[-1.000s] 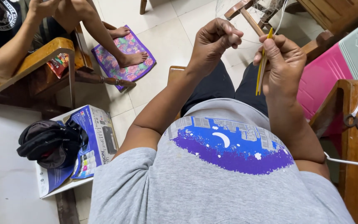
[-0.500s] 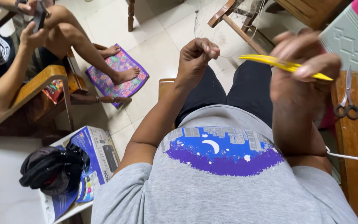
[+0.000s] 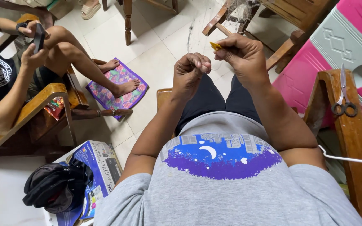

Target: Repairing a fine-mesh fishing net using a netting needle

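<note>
Head view: flat yellow plastic tool [image 3: 215,45], right-hand grip [image 3: 243,56]

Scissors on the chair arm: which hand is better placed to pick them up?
Right. The scissors lie on the wooden armrest on the person's right side. The right hand holds a yellow tool, though; the left hand is pinched shut and farther away.
</note>
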